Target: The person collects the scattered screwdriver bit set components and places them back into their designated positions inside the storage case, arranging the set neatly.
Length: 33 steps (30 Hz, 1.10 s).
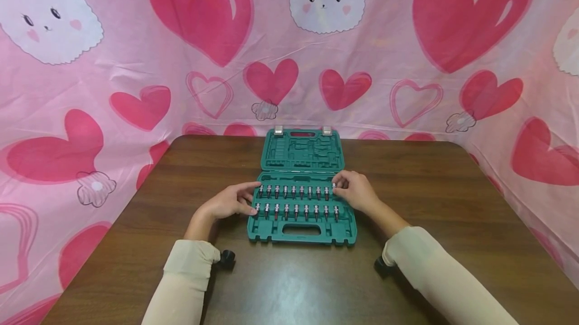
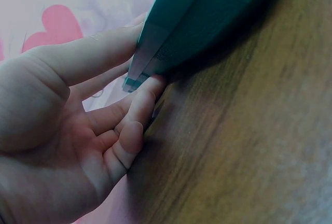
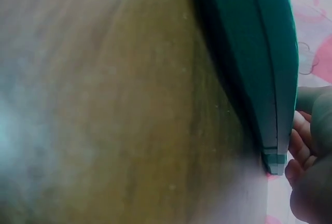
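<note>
An open green tool case (image 1: 301,239) lies on the table, with two rows of silver-and-dark bit sockets (image 1: 296,209) in its near half. At the case's left side is my left hand (image 1: 228,201). Its thumb and index finger touch the rim, while other fingers bear against the side wall in the left wrist view. My right hand (image 1: 357,190) pinches a bit socket (image 1: 333,185) at the right end of the far row. The fingers partly cover that socket. In the right wrist view the case's side (image 3: 254,63) hides the fingertips.
The case's raised lid (image 1: 303,150) has moulded recesses and two metal latches (image 1: 326,130). Brown wooden tabletop (image 1: 420,184) surrounds the case. A pink heart-patterned cloth (image 1: 312,48) hangs behind and along both sides.
</note>
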### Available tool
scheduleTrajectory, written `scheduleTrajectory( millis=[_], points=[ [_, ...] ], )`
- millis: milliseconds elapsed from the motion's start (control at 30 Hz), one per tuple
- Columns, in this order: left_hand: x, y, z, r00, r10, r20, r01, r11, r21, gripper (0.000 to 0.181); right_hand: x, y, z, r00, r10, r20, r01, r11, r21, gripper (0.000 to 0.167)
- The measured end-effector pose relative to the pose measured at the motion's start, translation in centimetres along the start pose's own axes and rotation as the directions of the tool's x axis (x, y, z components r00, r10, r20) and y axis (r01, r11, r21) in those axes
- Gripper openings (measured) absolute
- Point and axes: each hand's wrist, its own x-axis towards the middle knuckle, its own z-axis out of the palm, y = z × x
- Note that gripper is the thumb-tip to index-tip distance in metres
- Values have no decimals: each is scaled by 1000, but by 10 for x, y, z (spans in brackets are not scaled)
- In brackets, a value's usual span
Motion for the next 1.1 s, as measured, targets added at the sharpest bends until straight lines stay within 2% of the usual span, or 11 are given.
scheduleTrajectory(
  millis=[200,533,700,933,1100],
  points=[
    [0,0,0,1000,0,-3,0,1000,-4,75,2,1,-2,1000,-2,26,1,1000,25,12],
    [0,-1,0,1000,-9,-6,8,1000,-12,75,4,8,-1,999,-46,13,46,998,34,6],
    [0,-1,1,1000,-6,-2,6,1000,-12,75,5,8,-2,999,-42,6,42,999,25,6],
    [0,-1,0,1000,-1,-8,1,1000,2,76,8,4,-3,998,-47,37,48,999,-19,6],
    [0,0,0,1000,-2,-3,2,1000,-9,76,6,6,0,999,-38,33,38,999,8,7]
  ],
)
